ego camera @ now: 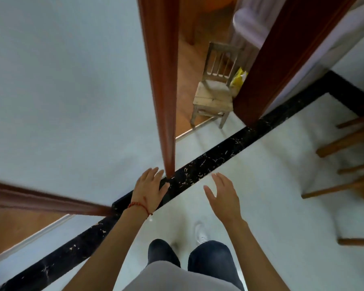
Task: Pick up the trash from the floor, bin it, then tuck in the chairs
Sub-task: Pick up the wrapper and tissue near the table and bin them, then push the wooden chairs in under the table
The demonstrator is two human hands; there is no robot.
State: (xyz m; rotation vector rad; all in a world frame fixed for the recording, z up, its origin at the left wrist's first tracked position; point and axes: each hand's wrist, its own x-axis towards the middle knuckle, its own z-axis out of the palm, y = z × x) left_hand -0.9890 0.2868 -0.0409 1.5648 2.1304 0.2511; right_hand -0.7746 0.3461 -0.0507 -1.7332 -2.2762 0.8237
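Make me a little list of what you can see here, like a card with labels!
left hand: open, holding nothing, red string on its wrist
right hand: open, holding nothing
small wooden chair: standing in the doorway
yellow bag: right of the chair, partly hidden by the door frame
door frame: reddish brown wood
floor: pale tiles with a black marbled strip
wooden legs: at the right edge
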